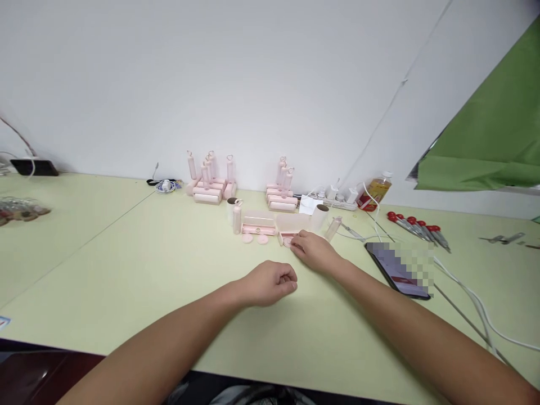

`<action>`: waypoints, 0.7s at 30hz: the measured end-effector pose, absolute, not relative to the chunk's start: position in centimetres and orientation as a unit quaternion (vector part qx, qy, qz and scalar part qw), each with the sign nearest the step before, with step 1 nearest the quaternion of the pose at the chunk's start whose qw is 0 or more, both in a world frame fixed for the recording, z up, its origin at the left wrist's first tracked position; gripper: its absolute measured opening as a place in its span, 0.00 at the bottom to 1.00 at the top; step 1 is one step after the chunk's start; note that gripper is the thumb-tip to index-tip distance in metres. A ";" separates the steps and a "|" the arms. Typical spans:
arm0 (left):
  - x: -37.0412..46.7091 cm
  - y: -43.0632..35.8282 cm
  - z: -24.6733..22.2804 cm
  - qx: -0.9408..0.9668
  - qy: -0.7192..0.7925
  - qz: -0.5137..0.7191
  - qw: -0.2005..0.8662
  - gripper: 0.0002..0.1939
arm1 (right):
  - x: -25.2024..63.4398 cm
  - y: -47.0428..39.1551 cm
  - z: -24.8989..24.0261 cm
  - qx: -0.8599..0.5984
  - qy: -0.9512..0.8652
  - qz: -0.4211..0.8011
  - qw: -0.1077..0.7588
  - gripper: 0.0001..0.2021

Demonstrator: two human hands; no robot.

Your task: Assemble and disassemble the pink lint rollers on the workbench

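Note:
Near the middle of the table, my right hand [314, 251] reaches to a small pink disc [287, 242] in front of an open pink box [293, 224]; its fingers are bent together at the disc's edge. Closer to me, my left hand [270, 282] rests with curled fingers, and nothing shows in it. Another open pink box [258, 223] stands to the left, with two pink discs [247, 238] lying before it. A pink tube with a ring on top [237, 219] stands upright beside that box. On the right, a clear pinkish tube [333, 229] leans at a tilt.
Pink boxes and tubes [206, 194] stand by the wall in two groups. Further right are a power strip [337, 203], a drink bottle [377, 191], red-capped tools [415, 225], a phone [396, 273] and white cables [476, 298]. A small roll [320, 216] stands behind the boxes.

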State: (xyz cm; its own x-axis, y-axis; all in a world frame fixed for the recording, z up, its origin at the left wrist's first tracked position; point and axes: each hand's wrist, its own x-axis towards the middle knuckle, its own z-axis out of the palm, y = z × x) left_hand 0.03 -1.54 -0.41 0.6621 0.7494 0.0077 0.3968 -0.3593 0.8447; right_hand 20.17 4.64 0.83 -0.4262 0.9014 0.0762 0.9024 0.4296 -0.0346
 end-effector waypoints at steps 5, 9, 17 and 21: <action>0.1 -1.5 -0.5 0.808 0.359 0.193 0.425 0.12 | 19.4 4.8 0.9 -0.564 -0.826 -0.016 0.019 0.14; 0.1 -1.5 -0.3 0.807 0.361 0.184 0.429 0.12 | 18.9 4.9 1.3 -0.571 -0.820 -0.022 0.015 0.15; 0.1 -1.5 -0.3 0.812 0.358 0.181 0.424 0.12 | 18.6 9.4 3.0 -0.554 -0.830 -0.037 0.064 0.19; 0.0 -1.4 -0.3 0.813 0.355 0.180 0.426 0.12 | 18.3 11.2 2.8 -0.574 -0.818 -0.013 0.034 0.22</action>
State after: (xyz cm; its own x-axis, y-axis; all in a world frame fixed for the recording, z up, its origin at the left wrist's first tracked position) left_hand 0.01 -1.44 -0.30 0.6830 0.7303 -0.0097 0.4240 -0.3856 0.8194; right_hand 18.32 11.19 2.84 -0.3384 0.9383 0.0706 0.9401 0.3405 -0.0188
